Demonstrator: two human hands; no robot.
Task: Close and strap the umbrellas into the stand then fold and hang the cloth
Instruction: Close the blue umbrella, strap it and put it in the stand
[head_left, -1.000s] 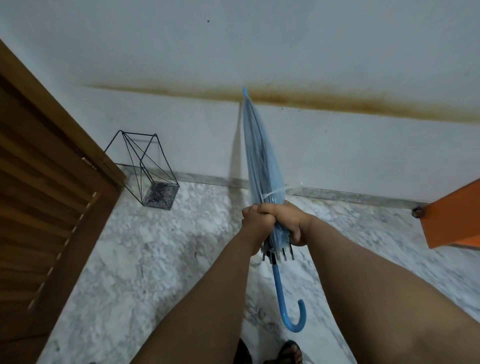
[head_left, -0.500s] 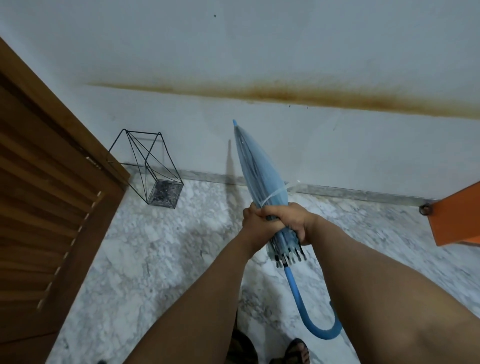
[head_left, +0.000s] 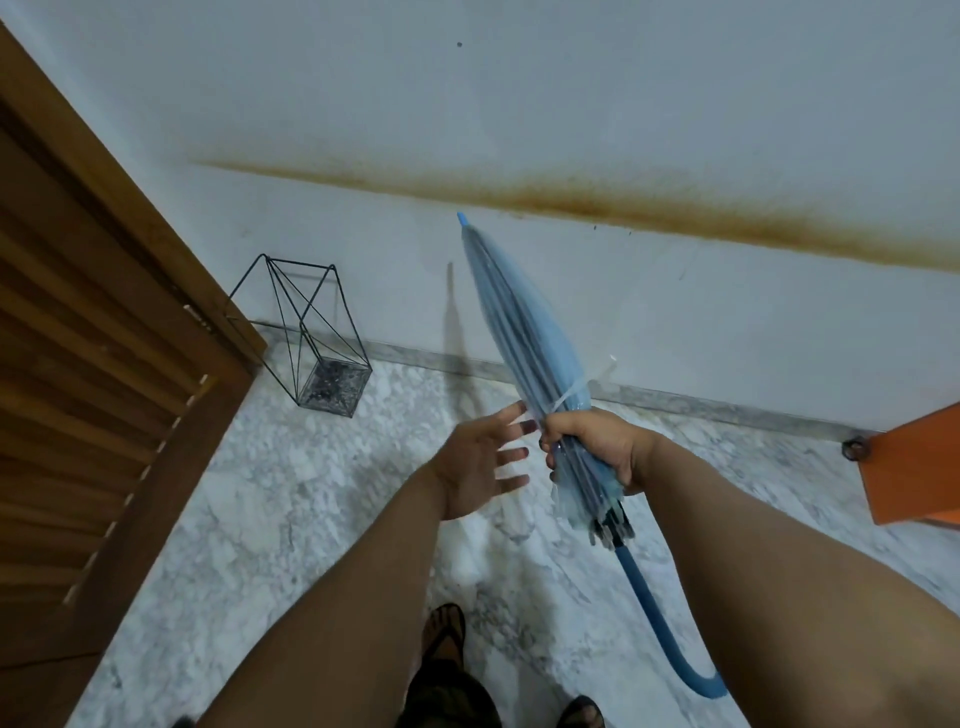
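umbrella (head_left: 524, 332) in right hand (head_left: 597, 449), left hand (head_left: 478, 467) just beside, wire stand (head_left: 306, 338) farther left by door (head_left: 93, 364)

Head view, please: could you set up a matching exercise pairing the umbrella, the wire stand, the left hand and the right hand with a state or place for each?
Things:
1. umbrella
2. wire stand
3. left hand
4. right hand

States or places:
A. on the floor beside the wooden door, holding nothing
B. fingers spread, holding nothing
C. closed, tip pointing up, strap around it
D. gripping the folded canopy

Pairs: 1-C, 2-A, 3-B, 4-D
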